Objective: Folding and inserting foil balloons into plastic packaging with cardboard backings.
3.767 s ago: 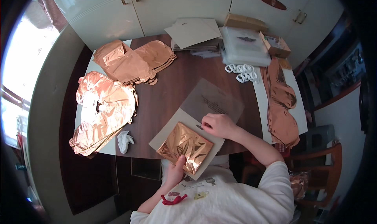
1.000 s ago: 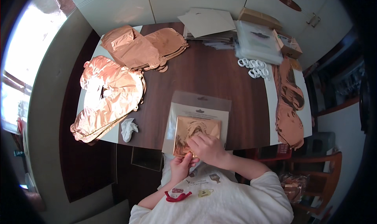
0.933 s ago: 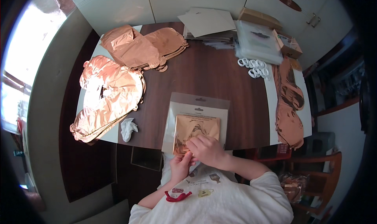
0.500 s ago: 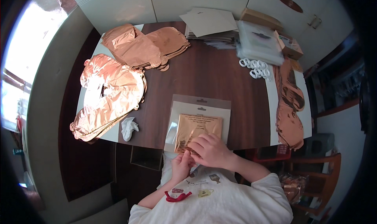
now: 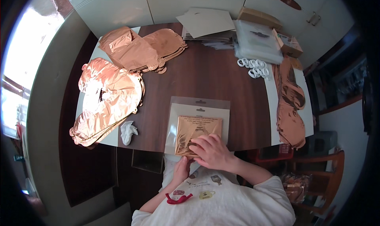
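Note:
A clear plastic bag (image 5: 171, 125) with a pale backing card and a hang hole lies at the table's near edge. A folded copper-coloured foil balloon (image 5: 184, 133) lies flat in it, under dark print. My right hand (image 5: 213, 150) rests over the foil's lower right part, fingers spread and slightly bent. Below the lower edge, my left hand (image 5: 182, 169) is closed, its fingertips pinching at the bag's edge. The right hand and the table edge partly hide what lies between the left fingers.
Flat copper foil balloons (image 5: 113, 85) are stacked on the left, more (image 5: 291, 103) on the right. A crumpled white tissue (image 5: 128, 131) lies near the front. At the back are pale cards (image 5: 208, 22), clear bags (image 5: 257, 42), white ribbon rolls (image 5: 255, 67) and a small box (image 5: 289, 44).
My right fingers have lifted from the foil's lower left corner and spread over its lower right. My left hand has dropped slightly beside the bag's edge. The view has shifted a little.

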A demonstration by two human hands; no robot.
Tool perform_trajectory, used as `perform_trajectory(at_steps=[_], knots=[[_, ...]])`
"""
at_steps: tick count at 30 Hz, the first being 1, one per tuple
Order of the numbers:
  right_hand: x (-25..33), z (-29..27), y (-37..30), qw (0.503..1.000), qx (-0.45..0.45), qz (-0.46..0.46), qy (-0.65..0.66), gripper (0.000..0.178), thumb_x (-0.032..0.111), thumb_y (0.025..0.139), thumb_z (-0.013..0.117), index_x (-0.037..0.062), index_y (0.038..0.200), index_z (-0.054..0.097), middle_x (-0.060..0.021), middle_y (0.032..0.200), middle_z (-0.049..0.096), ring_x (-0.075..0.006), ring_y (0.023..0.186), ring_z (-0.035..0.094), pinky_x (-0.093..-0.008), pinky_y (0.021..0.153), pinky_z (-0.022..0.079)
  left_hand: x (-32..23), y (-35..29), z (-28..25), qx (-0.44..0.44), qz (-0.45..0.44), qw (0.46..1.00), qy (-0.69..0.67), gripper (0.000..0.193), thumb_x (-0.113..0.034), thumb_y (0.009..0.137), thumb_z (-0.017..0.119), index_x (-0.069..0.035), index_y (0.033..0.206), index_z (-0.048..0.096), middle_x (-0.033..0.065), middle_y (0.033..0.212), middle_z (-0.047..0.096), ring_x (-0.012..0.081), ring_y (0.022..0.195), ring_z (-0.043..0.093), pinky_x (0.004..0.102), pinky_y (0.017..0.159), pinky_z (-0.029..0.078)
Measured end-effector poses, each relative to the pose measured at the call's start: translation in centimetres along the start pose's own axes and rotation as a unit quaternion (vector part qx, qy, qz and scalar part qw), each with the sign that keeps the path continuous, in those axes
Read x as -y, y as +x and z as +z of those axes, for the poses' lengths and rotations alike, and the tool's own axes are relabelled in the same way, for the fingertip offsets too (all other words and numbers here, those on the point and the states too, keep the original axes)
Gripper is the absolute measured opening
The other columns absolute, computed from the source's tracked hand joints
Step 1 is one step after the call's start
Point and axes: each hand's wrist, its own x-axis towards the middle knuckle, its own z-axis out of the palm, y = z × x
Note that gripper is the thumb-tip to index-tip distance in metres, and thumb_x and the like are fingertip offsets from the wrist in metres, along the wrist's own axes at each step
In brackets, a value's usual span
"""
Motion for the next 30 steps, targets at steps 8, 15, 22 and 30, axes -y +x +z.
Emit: perform_trajectory(at_steps=[8,15,22,30], knots=[[0.1,0.2,-0.2,0.999,-0.013,0.034,0.032,0.044,0.020,0.071,0.071,0.0118,0.110,0.054,-0.0047,0.118,0.049,-0.0216,0.113,0.045,-0.0437,0.095,0.033,-0.6,-0.1,-0.6,0.029,-0.029,0.996,0.078,0.037,-0.024,0.102,0.036,0.005,0.114,0.056,0.0119,0.108,0.062,0.0207,0.099,0.058,0.0347,0.091,0.044],[-0.1,1.2,-0.2,0.997,-0.055,0.062,0.002,0.042,0.018,0.072,0.069,0.0113,0.110,0.053,-0.0063,0.119,0.049,-0.0242,0.114,0.045,-0.0461,0.097,0.033,-2.6,-0.1,0.8,0.055,0.010,0.987,0.150,0.038,-0.024,0.102,0.038,0.006,0.105,0.061,0.0085,0.097,0.064,0.0136,0.090,0.059,0.0235,0.080,0.044],[-0.8,1.4,-0.3,0.994,-0.058,0.092,-0.008,0.047,0.025,0.069,0.072,0.0096,0.111,0.057,-0.0080,0.120,0.050,-0.0260,0.116,0.044,-0.0491,0.102,0.031,-2.8,0.1,0.7,0.061,-0.004,0.986,0.157,0.035,-0.021,0.102,0.039,0.004,0.107,0.063,0.0090,0.100,0.065,0.0144,0.092,0.061,0.0283,0.086,0.047],[-2.4,-1.3,-1.7,0.991,0.017,0.127,-0.025,0.073,0.048,0.067,0.076,0.0106,0.124,0.052,-0.0115,0.135,0.040,-0.0325,0.130,0.033,-0.0582,0.107,0.022,-11.4,-1.5,2.8,0.160,0.041,0.841,0.515,0.017,-0.016,0.087,0.064,-0.002,0.096,0.066,0.0083,0.086,0.066,0.0215,0.079,0.063,0.0298,0.066,0.050]])
